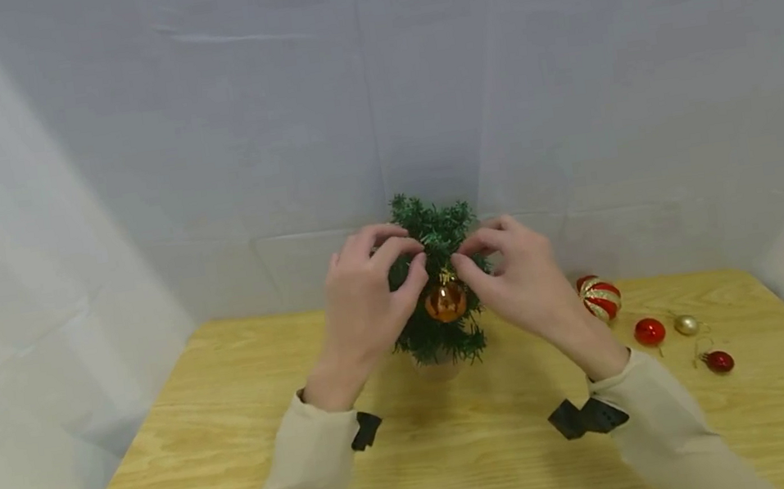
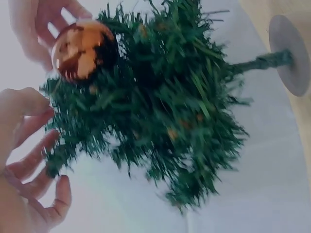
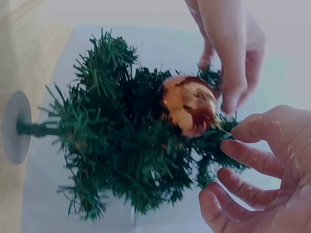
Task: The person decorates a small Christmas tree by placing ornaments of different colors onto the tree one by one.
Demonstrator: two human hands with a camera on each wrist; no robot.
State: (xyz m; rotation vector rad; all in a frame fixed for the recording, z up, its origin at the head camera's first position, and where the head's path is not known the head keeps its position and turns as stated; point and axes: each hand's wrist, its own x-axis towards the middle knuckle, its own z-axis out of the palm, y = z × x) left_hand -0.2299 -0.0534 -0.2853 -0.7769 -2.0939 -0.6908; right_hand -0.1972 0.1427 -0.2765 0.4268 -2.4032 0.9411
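Note:
A small artificial Christmas tree [image 1: 437, 226] stands upright with a shiny orange bauble [image 1: 446, 302] at its front, below both hands' fingertips. At the bauble's gold loop, my right hand [image 1: 520, 273] has its thumb and index finger close together, pinching the thin loop; its other fingers are spread in the right wrist view. My left hand [image 1: 368, 301] reaches in from the other side, its bent fingers and thumb among the upper branches [image 2: 68, 131]. Whether those fingertips grip a branch is unclear. The round base [image 3: 17, 127] shows in both wrist views.
To the right on the wooden table [image 1: 238, 430] lie a red-and-gold striped bauble [image 1: 600, 298], a red bauble [image 1: 649, 332], a small gold bauble [image 1: 686, 325] and a dark red bauble [image 1: 718, 361]. A pale cloth backdrop [image 1: 273, 128] hangs behind the tree.

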